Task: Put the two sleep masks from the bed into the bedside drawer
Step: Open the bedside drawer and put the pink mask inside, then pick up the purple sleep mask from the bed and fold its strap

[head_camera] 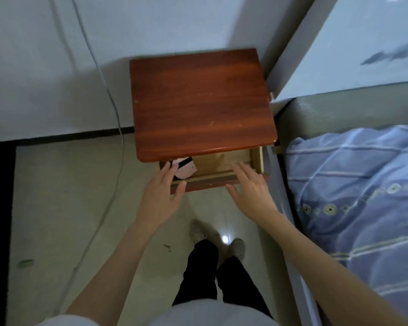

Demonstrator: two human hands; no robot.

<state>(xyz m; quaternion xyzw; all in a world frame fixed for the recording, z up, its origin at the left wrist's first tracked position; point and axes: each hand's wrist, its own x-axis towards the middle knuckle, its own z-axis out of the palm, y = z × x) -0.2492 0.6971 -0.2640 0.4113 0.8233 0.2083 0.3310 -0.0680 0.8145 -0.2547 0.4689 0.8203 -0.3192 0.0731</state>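
The bedside drawer (212, 178) of the red-brown wooden bedside table (200, 102) stands partly pulled out. A pink sleep mask (185, 171) with a black strap lies in the drawer's left part, half hidden under the tabletop. I cannot make out a second mask. My left hand (161, 196) rests with spread fingers on the left end of the drawer front, fingertips beside the mask. My right hand (250, 188) lies flat and open on the right part of the drawer front. Neither hand holds anything.
The bed with a blue checked quilt (358, 196) runs along the right, close to the table. A white cable (118, 118) hangs down the wall on the left to the tiled floor (80, 196). My legs and shoes are below the drawer.
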